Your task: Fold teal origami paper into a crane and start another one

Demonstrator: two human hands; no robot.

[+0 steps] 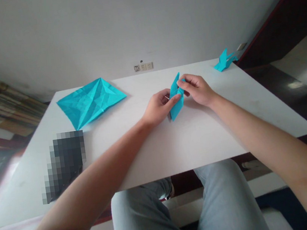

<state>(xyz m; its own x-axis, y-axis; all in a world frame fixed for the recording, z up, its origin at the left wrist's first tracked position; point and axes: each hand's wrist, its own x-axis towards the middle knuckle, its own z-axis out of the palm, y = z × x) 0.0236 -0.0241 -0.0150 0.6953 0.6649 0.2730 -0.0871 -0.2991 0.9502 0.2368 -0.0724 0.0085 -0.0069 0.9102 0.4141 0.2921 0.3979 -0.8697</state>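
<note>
A partly folded piece of blue origami paper (176,108) is held between my two hands, tilted above the white table. My left hand (161,105) grips its left side, thumb pressed on the near face and fingers behind. At the upper right edge, my right hand (196,87) pinches the paper between thumb and fingertips. Part of the folded paper is hidden behind my fingers.
A creased, unfolded blue sheet (92,100) lies at the table's back left. A folded blue paper crane (223,62) stands near the back right corner. A pixelated dark object (66,160) sits at the left on the white table (148,161). Wall sockets (143,67) are behind.
</note>
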